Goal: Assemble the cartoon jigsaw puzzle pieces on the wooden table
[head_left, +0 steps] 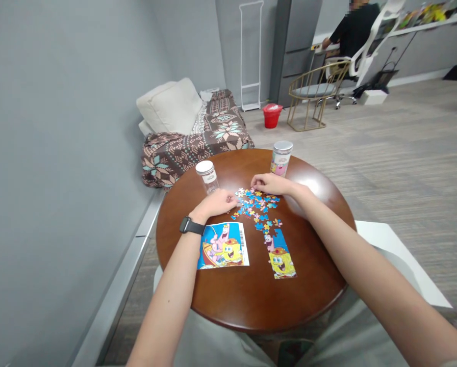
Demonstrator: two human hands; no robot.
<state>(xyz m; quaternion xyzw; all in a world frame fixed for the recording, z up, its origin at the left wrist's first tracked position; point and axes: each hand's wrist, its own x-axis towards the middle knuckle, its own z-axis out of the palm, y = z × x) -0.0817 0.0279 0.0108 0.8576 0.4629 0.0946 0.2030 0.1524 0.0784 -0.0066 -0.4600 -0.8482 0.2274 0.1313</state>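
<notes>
Loose jigsaw puzzle pieces (257, 201), mostly blue with some pink and yellow, lie in a heap on the round brown table (228, 300). My left hand (218, 202), below a black wristwatch (192, 225), rests at the heap's left edge with its fingers curled together. At the far side of the heap, my right hand (270, 184) has its fingers bent down to the pieces. What either set of fingertips holds is too small to make out. A joined puzzle strip (282, 259) with a yellow cartoon figure lies nearer me, right of a printed reference picture (224, 245).
A clear jar with a white lid (206, 173) stands just beyond my left hand. Another lidded jar (281, 157) stands behind my right hand. Beyond the table are a cloth-covered sofa (198, 148), a red bin (272, 116), a gold-framed chair (314, 92) and a seated person (356, 30).
</notes>
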